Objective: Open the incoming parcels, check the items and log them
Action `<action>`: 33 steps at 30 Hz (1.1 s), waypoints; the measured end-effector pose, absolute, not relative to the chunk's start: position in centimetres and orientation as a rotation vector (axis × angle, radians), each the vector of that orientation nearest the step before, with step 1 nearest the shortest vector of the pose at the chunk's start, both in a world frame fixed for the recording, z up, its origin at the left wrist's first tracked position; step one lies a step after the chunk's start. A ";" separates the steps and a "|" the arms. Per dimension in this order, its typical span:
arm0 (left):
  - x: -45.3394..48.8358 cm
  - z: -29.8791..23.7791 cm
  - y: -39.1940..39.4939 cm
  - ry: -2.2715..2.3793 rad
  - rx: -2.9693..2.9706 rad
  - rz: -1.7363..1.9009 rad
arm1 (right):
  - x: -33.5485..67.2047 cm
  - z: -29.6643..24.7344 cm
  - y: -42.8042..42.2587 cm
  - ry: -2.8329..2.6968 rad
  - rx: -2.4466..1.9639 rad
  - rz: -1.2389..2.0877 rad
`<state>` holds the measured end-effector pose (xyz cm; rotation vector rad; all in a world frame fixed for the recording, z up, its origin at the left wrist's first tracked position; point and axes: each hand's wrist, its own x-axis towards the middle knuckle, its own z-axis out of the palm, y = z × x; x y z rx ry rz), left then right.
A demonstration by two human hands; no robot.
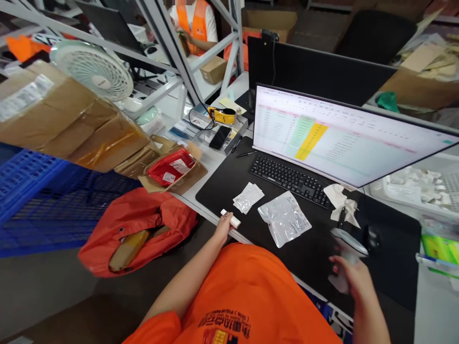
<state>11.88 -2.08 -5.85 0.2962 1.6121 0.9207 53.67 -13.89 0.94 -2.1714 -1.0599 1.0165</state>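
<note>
Black desk mat (218,188) bears keyboard (289,179) and 2 clear bags (285,217).

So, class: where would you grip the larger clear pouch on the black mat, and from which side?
Probably pinch the near corner of the clear pouch, coming from the person's side. It lies flat and limp on the black mat, so only an edge lifts; that corner points that way, free of clutter.

Head-worn view — downward, near desk (222,181)
</note>
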 end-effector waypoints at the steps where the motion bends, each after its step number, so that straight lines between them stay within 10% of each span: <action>1: 11.4 -5.8 -2.1 1.617 0.271 0.952 | 51.1 1.8 -11.8 -1.050 -2.121 1.165; 10: 8.6 -5.2 -2.3 1.555 0.138 1.198 | 27.8 2.8 3.3 -1.946 -1.944 1.404; 33: 10.4 -1.4 -0.2 0.787 0.151 1.126 | 32.2 10.1 -3.8 -1.700 -1.585 1.961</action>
